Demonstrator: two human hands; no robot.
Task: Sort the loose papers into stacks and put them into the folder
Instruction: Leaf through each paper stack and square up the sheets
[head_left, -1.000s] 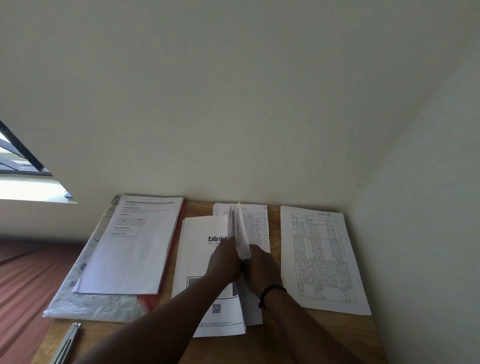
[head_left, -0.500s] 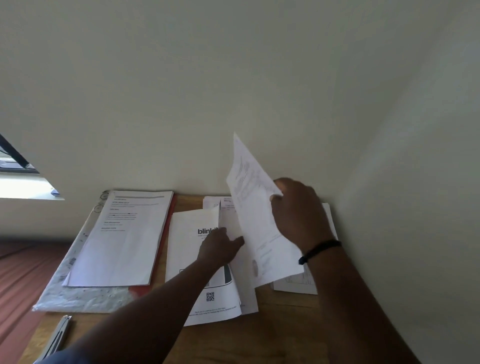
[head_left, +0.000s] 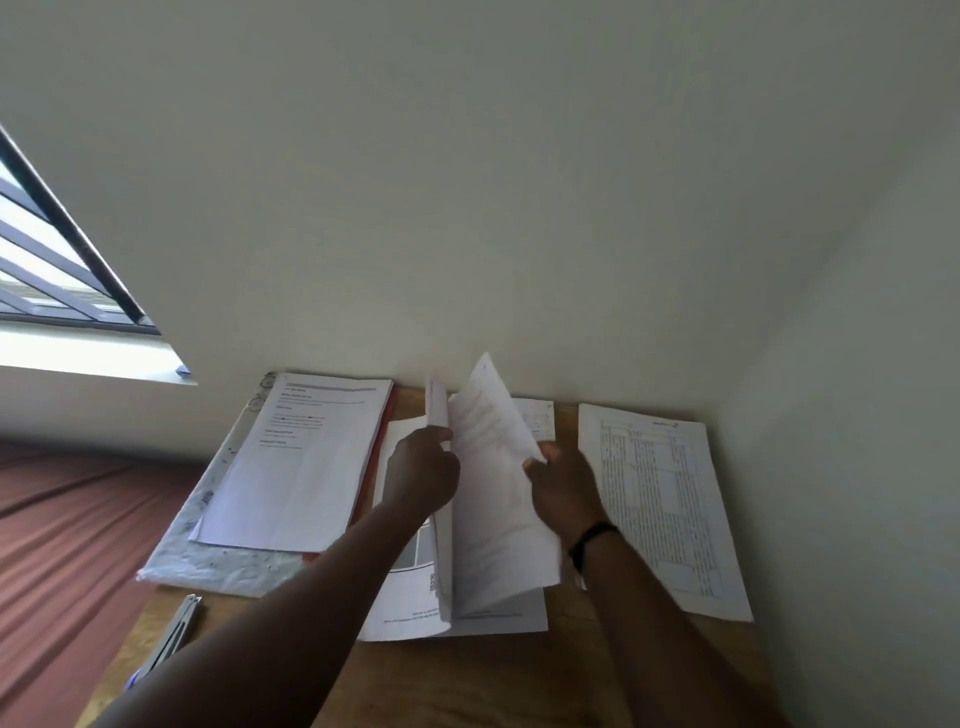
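Three groups of paper lie on the wooden table (head_left: 467, 680). The middle pile (head_left: 410, 618) shows a QR code near its front edge. My left hand (head_left: 422, 470) grips a few sheets of that pile stood on edge. My right hand (head_left: 563, 486) pinches the right edge of a lifted white sheet (head_left: 493, 499), which tilts up from the pile. At the left, a printed page stack (head_left: 306, 462) rests on a red folder (head_left: 378, 457) and a clear plastic sleeve (head_left: 208, 561). A table-printed sheet (head_left: 660, 499) lies flat at the right.
A wall rises right behind the table and another closes in on the right. A metal clip-like object (head_left: 176, 629) lies near the table's front left edge. A red-brown surface (head_left: 62, 540) spreads left of the table, under a window (head_left: 47, 260).
My right hand has come down from over the right sheet back to the middle pile and now pinches a sheet there. My left hand has risen to grip upright sheets.
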